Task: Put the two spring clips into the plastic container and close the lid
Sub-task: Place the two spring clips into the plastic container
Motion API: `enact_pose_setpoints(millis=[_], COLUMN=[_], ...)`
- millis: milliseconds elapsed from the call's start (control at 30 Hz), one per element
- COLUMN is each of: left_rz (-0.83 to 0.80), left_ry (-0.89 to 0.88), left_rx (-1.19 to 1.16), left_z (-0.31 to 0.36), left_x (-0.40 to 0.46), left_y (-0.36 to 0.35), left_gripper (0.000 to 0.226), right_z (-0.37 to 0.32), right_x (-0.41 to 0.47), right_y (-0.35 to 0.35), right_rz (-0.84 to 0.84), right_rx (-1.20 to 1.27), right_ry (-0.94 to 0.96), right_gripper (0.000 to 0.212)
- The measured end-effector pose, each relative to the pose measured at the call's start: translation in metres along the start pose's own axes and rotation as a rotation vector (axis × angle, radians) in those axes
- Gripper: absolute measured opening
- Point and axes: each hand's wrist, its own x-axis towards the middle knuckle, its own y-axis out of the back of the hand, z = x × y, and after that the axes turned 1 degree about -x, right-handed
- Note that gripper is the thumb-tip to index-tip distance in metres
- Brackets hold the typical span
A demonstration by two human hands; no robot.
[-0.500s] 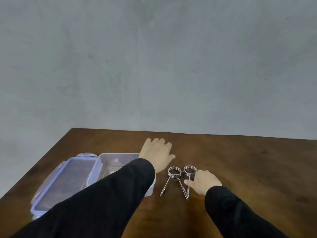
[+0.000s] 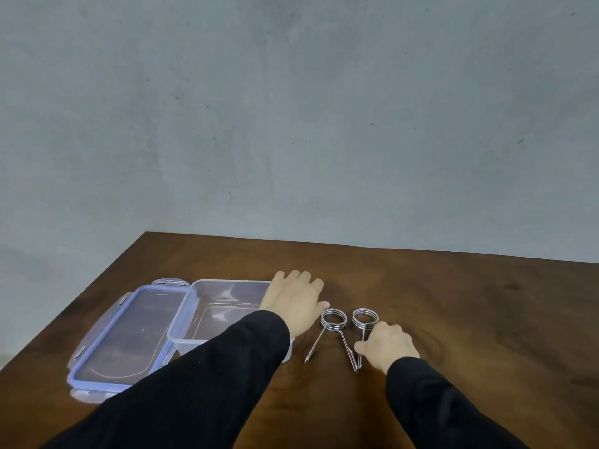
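A clear plastic container point(image 2: 223, 314) sits open on a brown wooden table point(image 2: 453, 303), toward its left side. Nothing lies inside it; only the bare see-through bottom and some glare show. Its lid point(image 2: 129, 338), clear with a bluish-purple rim and side latches, lies flat on the table just left of the container, touching its long side.

The left hand point(image 2: 296, 303) rests palm down on the container's right edge, fingers loosely spread and extended toward the far side, gripping nothing that can be seen. A black sleeve point(image 2: 207, 377) crosses over the container's near right corner and hides it.

Both spring clips are on the table, right of the container and outside it. The left clip point(image 2: 334, 320) lies just beside the left hand's thumb, its coil away from the person and its two wire legs splayed toward them. The right clip point(image 2: 365, 318) lies next to it, and the legs of the two meet near their tips. The right hand point(image 2: 387, 346) lies over the legs of the right clip, fingers curled and close together, thumb and forefinger closing on the wire.
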Motion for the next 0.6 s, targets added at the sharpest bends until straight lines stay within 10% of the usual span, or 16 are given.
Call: enact_pose_setpoints(millis=[600], left_rz=[0.155], left_ry=[0.183], left_rx=[-0.089], left_z=[-0.138], left_x=[-0.032], left_y=[0.005], left_gripper=[0.047], right_z=[-0.023], right_x=[0.015], right_y=[0.03], right_rz=[0.35], right_rx=[0.149], right_ry=[0.136], right_gripper=[0.033])
